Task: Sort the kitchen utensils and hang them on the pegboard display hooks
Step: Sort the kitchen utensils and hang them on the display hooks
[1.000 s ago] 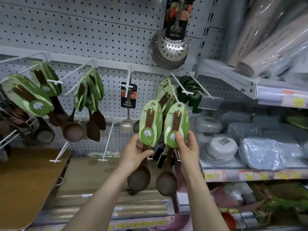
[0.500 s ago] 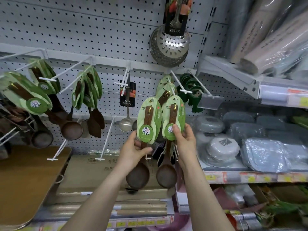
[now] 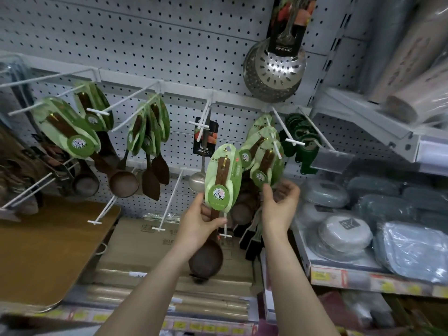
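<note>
1 steel skimmer (image 3: 274,69), 1 steel ladle (image 3: 197,181), 1 unhung wooden ladle (image 3: 221,173), 1 left hand (image 3: 198,221), 1 right hand (image 3: 281,207).

"HONG JAYU" on the black card (image 3: 288,32) of the steel skimmer (image 3: 274,71)

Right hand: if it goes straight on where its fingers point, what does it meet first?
Likely the green-carded wooden spoon hanging just above the right hand; depth is unclear, so they may already touch.

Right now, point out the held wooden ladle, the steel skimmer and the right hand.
wooden ladle (image 3: 220,174): head view, on its brown handle.
steel skimmer (image 3: 275,69): head view, on its perforated bowl.
right hand (image 3: 281,209): head view, on its middle.
</note>
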The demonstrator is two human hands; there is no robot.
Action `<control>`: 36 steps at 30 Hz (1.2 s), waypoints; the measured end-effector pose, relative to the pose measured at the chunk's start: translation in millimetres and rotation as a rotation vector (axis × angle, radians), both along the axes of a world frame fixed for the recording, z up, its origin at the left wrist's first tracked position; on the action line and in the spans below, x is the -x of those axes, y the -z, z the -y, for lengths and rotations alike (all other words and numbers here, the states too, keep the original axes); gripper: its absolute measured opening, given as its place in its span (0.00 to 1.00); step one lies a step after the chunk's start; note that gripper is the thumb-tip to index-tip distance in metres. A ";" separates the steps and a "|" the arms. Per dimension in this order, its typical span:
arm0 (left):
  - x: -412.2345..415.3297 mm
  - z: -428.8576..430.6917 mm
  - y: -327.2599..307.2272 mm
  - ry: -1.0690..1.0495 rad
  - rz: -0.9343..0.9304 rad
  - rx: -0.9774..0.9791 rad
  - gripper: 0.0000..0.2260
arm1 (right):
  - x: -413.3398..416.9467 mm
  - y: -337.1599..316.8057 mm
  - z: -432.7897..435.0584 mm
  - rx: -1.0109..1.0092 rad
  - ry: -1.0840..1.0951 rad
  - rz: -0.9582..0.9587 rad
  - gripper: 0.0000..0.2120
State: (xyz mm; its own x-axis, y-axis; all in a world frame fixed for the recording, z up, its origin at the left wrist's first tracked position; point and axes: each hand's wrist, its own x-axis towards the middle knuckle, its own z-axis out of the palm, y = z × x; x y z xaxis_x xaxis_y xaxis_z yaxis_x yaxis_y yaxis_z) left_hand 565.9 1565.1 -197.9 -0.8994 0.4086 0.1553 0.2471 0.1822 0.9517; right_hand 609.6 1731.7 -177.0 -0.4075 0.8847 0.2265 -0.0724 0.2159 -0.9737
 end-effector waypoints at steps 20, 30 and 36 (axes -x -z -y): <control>46.0 134.2 0.3 -0.048 0.064 -0.143 0.09 | 63.7 -24.7 168.9 -0.162 -0.663 -0.086 0.07; 103.2 241.4 -26.9 -0.179 -0.032 -0.302 0.05 | 129.2 -45.0 282.7 -0.161 -0.773 -0.100 0.05; 133.6 285.0 -28.9 -0.237 -0.042 -0.370 0.06 | 171.1 -51.4 331.3 -0.206 -0.789 -0.063 0.11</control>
